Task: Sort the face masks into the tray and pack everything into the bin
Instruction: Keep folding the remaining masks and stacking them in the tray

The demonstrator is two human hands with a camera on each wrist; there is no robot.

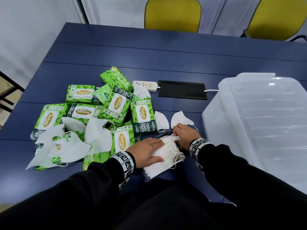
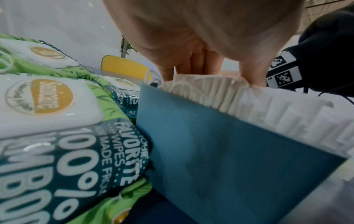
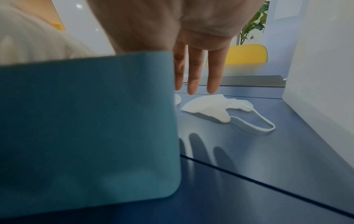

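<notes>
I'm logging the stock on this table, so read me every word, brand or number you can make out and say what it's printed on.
"Sanicare": oval logo on the green wipes packs.
"80": corner of the far-left pack.
"15": small pale green pack.
"100% BAMBOO FIBERS": dark band of one pack.
"FAVORITE WIPES", "MADE FROM", "100%": pack beside the tray.
Script under the logo and small seals: too small to read.
Wristband squares: coded patterns, no words.

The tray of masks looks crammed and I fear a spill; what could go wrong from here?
1. The stacked masks stand above the tray wall, so they may spring out once the left hand lifts.
2. Ear loops hang over the edge and may snag.
</notes>
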